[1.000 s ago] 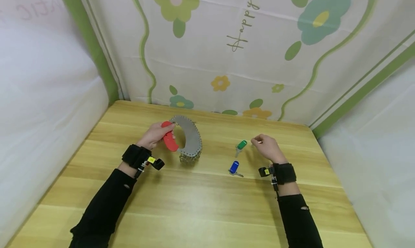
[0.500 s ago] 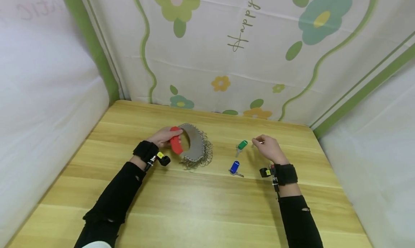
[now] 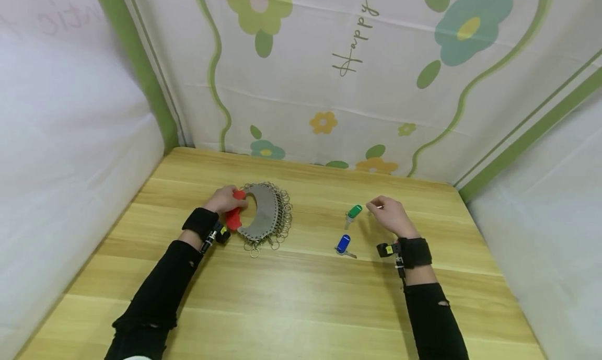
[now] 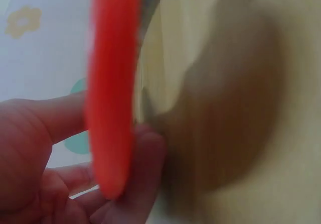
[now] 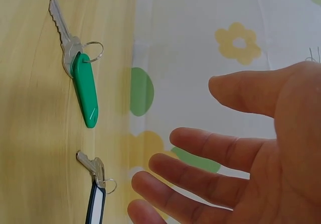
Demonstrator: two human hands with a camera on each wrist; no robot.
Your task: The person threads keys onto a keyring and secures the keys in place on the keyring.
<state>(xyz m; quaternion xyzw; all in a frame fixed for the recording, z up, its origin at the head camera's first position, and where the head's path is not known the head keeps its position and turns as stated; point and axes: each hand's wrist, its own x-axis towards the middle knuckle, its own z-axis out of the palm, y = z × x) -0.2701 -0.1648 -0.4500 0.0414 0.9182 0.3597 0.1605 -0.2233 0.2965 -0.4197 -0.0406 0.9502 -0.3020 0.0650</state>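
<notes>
My left hand (image 3: 223, 199) grips the red handle (image 4: 113, 83) of a key ring holder, thumb on one side and fingers curled round the other. Its grey crescent plate (image 3: 266, 212) faces up, with many small metal rings fanned out along the outer edge. On the right, my right hand (image 3: 392, 215) holds nothing; in its wrist view the fingers (image 5: 210, 176) are spread and relaxed. Beside it lies a key with a green tag (image 3: 355, 211), and nearer is one with a blue tag (image 3: 344, 243). A dark-rimmed key tag (image 5: 96, 204) lies below the right fingers.
The wooden table (image 3: 301, 297) is bounded by a flower-printed white cloth (image 3: 282, 88) at the back. White cloth walls stand at the left (image 3: 70, 140) and right (image 3: 555, 208).
My left hand moved the key ring holder rightward, then back left and lower, so its plate now faces up and its rings spread out. The right hand has hardly moved.
</notes>
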